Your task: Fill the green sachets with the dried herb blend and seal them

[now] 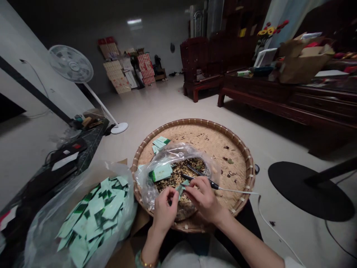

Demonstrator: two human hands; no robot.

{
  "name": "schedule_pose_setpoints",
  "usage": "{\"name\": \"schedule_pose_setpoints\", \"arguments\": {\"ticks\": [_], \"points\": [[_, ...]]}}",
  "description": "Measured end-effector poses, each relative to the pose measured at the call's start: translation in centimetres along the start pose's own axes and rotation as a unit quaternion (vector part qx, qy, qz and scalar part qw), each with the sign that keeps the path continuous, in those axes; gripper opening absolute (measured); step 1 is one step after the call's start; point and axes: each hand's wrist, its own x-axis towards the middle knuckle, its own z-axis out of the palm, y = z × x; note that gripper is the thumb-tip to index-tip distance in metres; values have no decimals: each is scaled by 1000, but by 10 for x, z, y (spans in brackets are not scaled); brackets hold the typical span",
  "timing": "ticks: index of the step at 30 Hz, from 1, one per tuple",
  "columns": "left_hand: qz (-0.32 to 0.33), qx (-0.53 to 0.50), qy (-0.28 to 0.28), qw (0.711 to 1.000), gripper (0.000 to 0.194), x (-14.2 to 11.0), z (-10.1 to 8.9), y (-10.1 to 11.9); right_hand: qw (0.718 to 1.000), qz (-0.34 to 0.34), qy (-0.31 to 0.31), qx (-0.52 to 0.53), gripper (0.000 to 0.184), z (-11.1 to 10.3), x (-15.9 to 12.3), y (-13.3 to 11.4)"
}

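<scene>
Between my two hands is a small green packet (181,188), pinched at its left side by my left hand (166,204) and at its right by my right hand (203,195). Below them a clear plastic bag (146,186) lies spread open, holding loose dried bits (178,171) that look like tea or herbs. A stack of green packets (161,172) rests on the bag's left part. Just beyond my right hand lies a black two-armed tool (213,184) with a white cord, like a hair straightener.
The bag sits in a round woven bamboo tray (237,149), with more packets (160,143) at its far left. A plastic sack (41,227) full of green packets (97,212) stands left. Around are a white fan (119,128), a black round base (309,197) and a wooden table (279,93).
</scene>
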Motion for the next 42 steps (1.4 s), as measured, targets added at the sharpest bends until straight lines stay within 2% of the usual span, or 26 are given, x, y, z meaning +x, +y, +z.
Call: {"name": "schedule_pose_setpoints", "arguments": {"ticks": [4, 8, 11, 14, 16, 17, 19, 21, 22, 24, 27, 30, 32, 35, 38, 40, 42], "points": [[-4, 0, -24, 1000, 19, -2, 2, -3, 998, -15, -38, 41, 12, 0, -4, 8], [-11, -2, -82, 997, 19, -4, 3, -5, 994, 13, -71, 85, 17, 1, -12, 12], [-9, 7, -93, 996, 18, -4, 4, -4, 989, 69, -82, 102, 16, 2, -16, 11], [-3, -6, -95, 995, 18, -4, 5, -2, 968, 170, -122, 137, 16, 1, -16, 9], [5, -18, -108, 994, 18, -5, 5, -1, 934, 258, -172, 175, 21, 2, -16, 9], [6, -23, -112, 993, 19, -5, 5, -1, 909, 302, -200, 207, 24, 2, -16, 10], [-1, -29, -113, 993, 20, -6, 6, -2, 840, 371, -253, 305, 26, 5, -18, 10], [-12, -34, -108, 994, 21, -7, 7, -3, 767, 409, -280, 407, 28, 9, -22, 10], [-17, -36, -105, 994, 21, -7, 7, -4, 743, 419, -281, 439, 31, 11, -23, 10], [-29, -47, -93, 994, 22, -4, 6, -8, 727, 427, -267, 466, 36, 13, -25, 11], [-76, -129, -69, 986, 25, 2, 5, -20, 745, 435, -221, 455, 42, 11, -23, 19], [-178, -261, -88, 945, 36, 8, 5, -34, 770, 446, -156, 429, 46, 5, -18, 28], [-210, -297, -93, 927, 39, 8, 7, -40, 760, 450, -145, 445, 46, 4, -16, 29], [-192, -289, -85, 934, 36, 6, 9, -42, 704, 478, -151, 502, 48, 11, -17, 24], [-162, -242, -83, 953, 33, 3, 7, -42, 651, 525, -110, 537, 53, 20, -20, 20], [-142, -179, -86, 970, 32, 2, 3, -43, 638, 542, -90, 539, 56, 24, -22, 22], [-106, -87, -62, 989, 32, 1, -1, -44, 640, 551, -94, 528, 56, 26, -22, 23]]}}
